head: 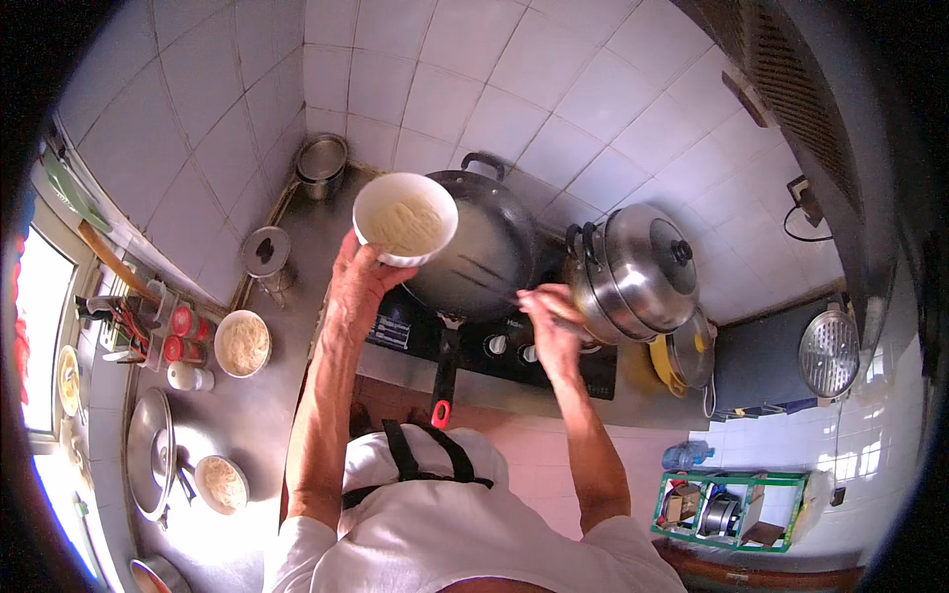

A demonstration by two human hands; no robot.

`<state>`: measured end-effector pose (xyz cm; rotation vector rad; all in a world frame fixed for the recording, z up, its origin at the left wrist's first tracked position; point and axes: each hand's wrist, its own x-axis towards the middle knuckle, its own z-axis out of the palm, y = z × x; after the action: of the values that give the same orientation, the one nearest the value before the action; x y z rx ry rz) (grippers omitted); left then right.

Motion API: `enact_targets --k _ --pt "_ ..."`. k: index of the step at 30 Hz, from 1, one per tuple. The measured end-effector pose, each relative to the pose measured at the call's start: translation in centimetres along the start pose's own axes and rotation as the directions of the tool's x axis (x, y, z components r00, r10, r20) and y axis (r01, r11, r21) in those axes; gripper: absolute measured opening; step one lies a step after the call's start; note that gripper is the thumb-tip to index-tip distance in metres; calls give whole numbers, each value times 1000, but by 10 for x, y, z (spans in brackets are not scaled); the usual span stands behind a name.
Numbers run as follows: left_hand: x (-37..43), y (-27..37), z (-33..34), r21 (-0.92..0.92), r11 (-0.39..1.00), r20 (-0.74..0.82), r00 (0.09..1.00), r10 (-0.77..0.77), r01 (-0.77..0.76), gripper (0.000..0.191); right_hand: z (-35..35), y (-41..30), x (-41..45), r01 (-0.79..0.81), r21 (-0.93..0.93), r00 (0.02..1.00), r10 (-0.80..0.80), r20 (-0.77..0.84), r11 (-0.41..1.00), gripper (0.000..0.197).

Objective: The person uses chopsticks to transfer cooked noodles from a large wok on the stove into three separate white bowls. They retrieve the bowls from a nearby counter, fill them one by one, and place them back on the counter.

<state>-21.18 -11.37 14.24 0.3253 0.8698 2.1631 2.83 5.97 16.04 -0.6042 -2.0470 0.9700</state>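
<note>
My left hand (363,274) grips the rim and side of a white bowl (405,219) of pale noodles, held over the left part of a dark wok (511,230). My right hand (550,319), blurred, is closed on a pair of chopsticks (474,272) whose tips reach over the wok. Cloudy liquid seems to fill the wok, which sits on a black gas stove (474,348), its black handle (445,370) pointing towards me. Two more bowls of noodles, one (243,343) nearer the wall and one (222,485) nearer me, stand on the counter at the left.
A steel steamer pot (637,274) with a lid stands right of the wok. Along the left are a steel pan lid (150,454), red-lidded jars (184,335), a utensil holder (152,319) and a lidded canister (267,253). Another steel canister (322,164) occupies the back corner.
</note>
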Motion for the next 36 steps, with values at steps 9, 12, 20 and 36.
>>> enact_targets --k 9,12,20,36 --pt "-10 25 -25 14 992 -23 992 126 -126 61 97 23 26 295 -46 926 -274 260 954 10" --pt "-18 29 -27 14 994 -42 993 111 -110 60 82 28 35 158 -89 987 -156 27 983 7" --pt "-23 32 -30 29 995 -91 991 99 -96 59 -7 47 38 -239 217 962 262 -83 946 36" --pt "-38 45 -43 33 992 -99 988 123 -120 56 118 100 56 -288 723 684 663 -303 628 37"
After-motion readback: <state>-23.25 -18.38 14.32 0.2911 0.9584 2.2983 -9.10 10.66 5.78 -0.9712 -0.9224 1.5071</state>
